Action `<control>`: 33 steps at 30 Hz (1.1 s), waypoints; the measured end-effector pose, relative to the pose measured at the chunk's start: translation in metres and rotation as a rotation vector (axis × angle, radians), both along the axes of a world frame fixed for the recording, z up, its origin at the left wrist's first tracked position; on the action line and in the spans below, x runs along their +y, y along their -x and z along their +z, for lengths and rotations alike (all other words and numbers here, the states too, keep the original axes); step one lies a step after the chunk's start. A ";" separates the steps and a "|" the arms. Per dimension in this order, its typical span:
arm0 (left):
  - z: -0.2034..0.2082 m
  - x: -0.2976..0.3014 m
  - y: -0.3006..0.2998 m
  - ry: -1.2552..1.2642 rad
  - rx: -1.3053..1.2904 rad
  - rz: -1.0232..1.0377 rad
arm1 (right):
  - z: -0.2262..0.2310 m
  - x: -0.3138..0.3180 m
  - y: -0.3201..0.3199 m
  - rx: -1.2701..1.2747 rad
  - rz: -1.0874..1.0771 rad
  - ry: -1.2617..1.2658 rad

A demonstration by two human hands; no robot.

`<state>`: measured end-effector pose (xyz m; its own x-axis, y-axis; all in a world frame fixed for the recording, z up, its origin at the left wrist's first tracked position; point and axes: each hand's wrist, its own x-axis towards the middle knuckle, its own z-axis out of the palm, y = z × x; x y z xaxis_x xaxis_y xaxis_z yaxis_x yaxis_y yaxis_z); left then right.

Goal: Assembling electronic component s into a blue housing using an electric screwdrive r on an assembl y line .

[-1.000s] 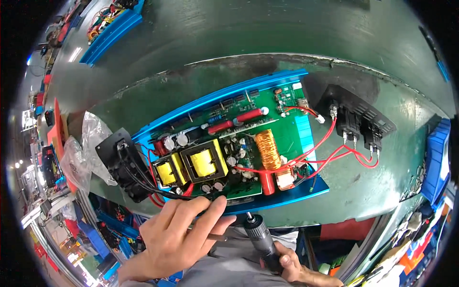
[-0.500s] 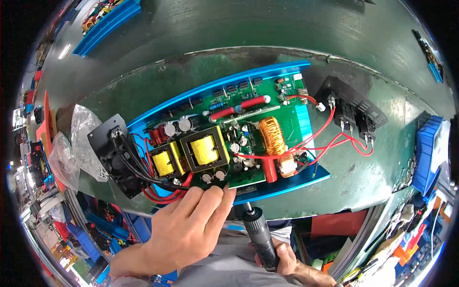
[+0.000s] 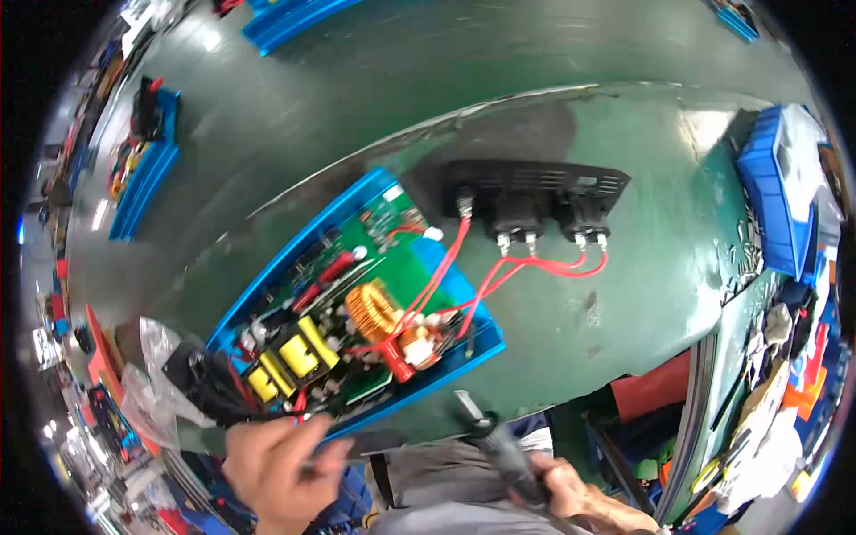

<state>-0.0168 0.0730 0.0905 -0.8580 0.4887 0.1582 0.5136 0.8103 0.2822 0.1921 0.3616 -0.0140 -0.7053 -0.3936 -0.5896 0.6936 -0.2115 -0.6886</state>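
A blue metal housing (image 3: 491, 337) lies slanted on the green bench. In it is a green circuit board (image 3: 406, 259) with yellow transformers (image 3: 299, 356) and a copper coil (image 3: 372, 312). Red wires (image 3: 456, 250) link the board to a black end panel (image 3: 544, 185) with sockets at the right. A black fan panel (image 3: 198, 379) is at the housing's left end. My left hand (image 3: 281, 473), blurred, hovers by the housing's near left corner, fingers loosely bent and apart, with nothing seen in them. My right hand (image 3: 562, 489) grips a black electric screwdriver (image 3: 506, 459), its tip just off the bench's near edge.
Clear plastic bags (image 3: 147, 406) lie beside the fan panel. On the right stand a blue bin (image 3: 774, 192) and scattered screws (image 3: 742, 259). Farther back are more blue housings (image 3: 145, 192) with parts in them. A red sheet (image 3: 653, 390) shows below the bench edge.
My left hand has come off the board's near edge, moving left and down. The screwdriver tip has left the housing's near side. The whole view has turned, and the housing appears lower left.
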 end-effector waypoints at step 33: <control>0.026 -0.063 -0.009 0.092 0.205 0.653 | 0.075 -0.123 0.216 1.498 0.077 -0.617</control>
<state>-0.0079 0.0101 0.1170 -0.9383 -0.0990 0.3315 -0.0523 0.9878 0.1469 -0.0242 0.2383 0.0612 -0.7532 -0.4297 0.4980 -0.6460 0.3404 -0.6833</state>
